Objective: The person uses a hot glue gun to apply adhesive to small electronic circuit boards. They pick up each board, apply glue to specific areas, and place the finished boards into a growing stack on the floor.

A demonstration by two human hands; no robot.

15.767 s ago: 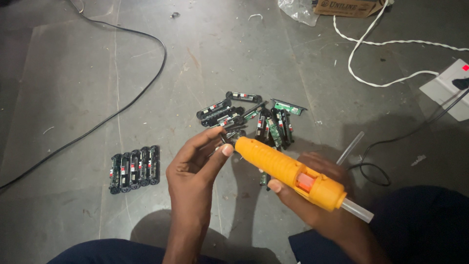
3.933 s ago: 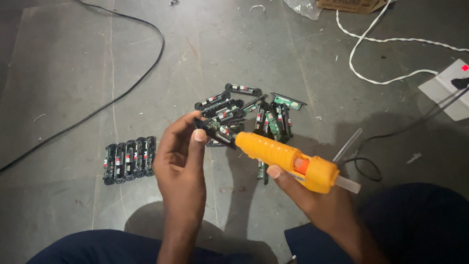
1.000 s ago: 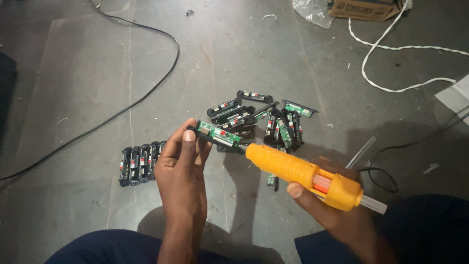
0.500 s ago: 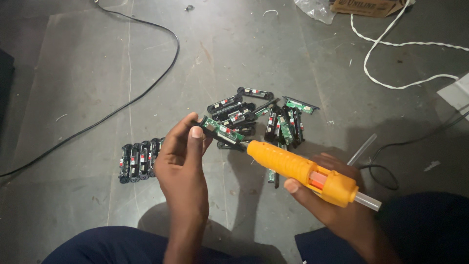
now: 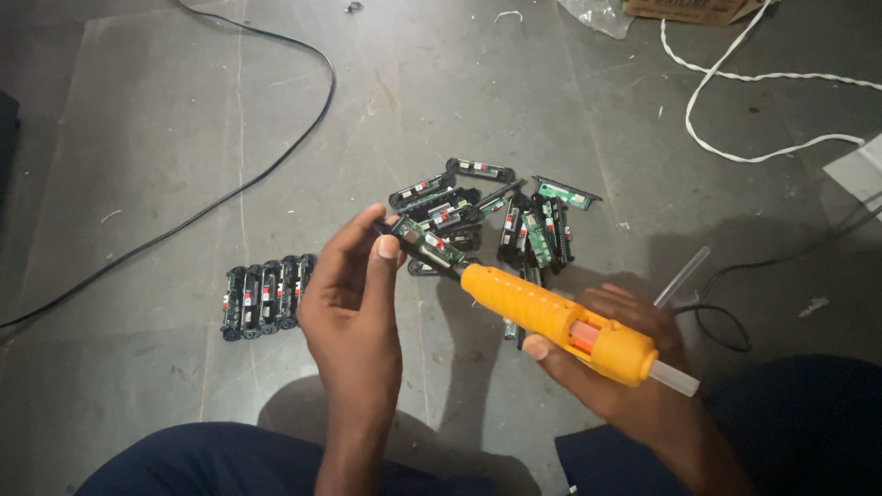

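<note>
the left hand (image 5: 354, 285) pinches a small green circuit strip (image 5: 427, 243), its long axis slanting down-right to meet the nozzle of the orange glue gun (image 5: 560, 321) gripped in the right hand (image 5: 625, 367).

One yellow glue gun (image 5: 559, 320) and one small green circuit strip (image 5: 427, 243) sit at centre, held in two hands. Five black holders (image 5: 265, 296) stand in a row at 9 o'clock, while roughly a dozen loose strips (image 5: 501, 216), too tangled to count exactly, pile at 12 o'clock. One black cable (image 5: 230, 188) runs at 10 o'clock, one white cord (image 5: 735, 87) at 2 o'clock, and one clear glue stick (image 5: 682, 275) lies at 3 o'clock.
</note>
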